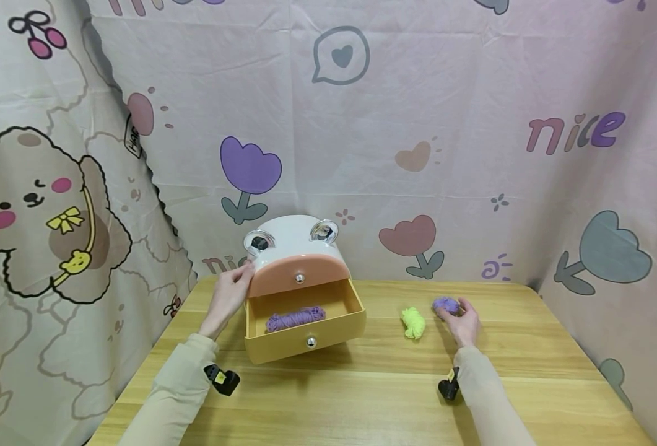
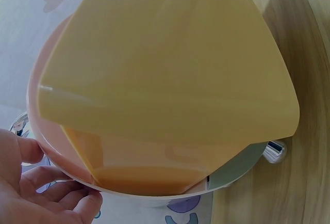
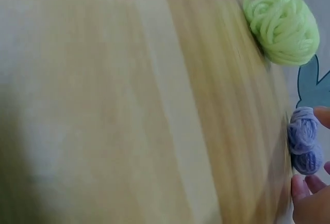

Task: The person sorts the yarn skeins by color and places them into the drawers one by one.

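A frog-shaped drawer box [image 1: 297, 238] with a white top and an orange upper drawer front stands on the table. Its yellow lower drawer [image 1: 306, 337] is pulled out, and a purple yarn skein [image 1: 296, 318] lies in it. My left hand [image 1: 230, 294] rests against the box's left side, fingertips along the outside of the rim in the left wrist view. On the right, my right hand [image 1: 462, 322] has its thumb and fingers at the two ends of a small lavender yarn bundle [image 3: 305, 141]. A neon yellow-green yarn bundle [image 1: 413, 323] lies to its left.
The wooden table [image 1: 395, 402] ends at a printed fabric backdrop [image 1: 462, 93] behind the box. Another patterned curtain [image 1: 155, 266] hangs along the left edge. Silver knobs stick out from both drawer fronts, the lower knob [image 1: 311, 341] nearest me.
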A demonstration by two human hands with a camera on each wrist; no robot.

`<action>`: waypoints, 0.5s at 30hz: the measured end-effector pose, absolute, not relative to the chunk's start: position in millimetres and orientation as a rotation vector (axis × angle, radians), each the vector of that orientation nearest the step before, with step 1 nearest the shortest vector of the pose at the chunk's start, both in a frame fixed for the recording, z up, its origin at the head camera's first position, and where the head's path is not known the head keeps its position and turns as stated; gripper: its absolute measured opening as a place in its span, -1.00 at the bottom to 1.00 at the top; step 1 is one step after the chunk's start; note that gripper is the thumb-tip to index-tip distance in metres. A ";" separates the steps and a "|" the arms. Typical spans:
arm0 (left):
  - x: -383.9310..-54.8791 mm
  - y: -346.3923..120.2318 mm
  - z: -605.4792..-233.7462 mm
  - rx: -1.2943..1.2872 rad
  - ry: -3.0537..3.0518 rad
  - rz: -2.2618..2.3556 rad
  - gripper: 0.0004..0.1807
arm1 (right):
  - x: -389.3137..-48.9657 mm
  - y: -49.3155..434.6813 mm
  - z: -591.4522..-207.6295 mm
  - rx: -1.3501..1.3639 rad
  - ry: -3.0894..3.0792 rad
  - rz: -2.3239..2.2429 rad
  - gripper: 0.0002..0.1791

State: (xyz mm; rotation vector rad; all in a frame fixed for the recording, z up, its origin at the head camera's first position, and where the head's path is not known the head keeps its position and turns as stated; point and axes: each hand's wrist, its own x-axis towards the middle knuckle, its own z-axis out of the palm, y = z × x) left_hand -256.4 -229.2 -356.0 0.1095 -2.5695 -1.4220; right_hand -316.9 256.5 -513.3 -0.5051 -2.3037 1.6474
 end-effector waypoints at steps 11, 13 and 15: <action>-256.7 -229.2 -356.3 0.115 -2.572 -1.430 -0.40 | -323.9 259.6 -512.9 -0.483 -2.399 1.571 -0.13; -256.8 -229.2 -356.4 0.118 -2.573 -1.437 -0.40 | -324.1 258.6 -512.1 -0.491 -2.397 1.572 -0.12; -257.7 -229.1 -356.8 0.115 -2.573 -1.439 -0.39 | -324.5 257.9 -512.2 -0.502 -2.388 1.570 -0.13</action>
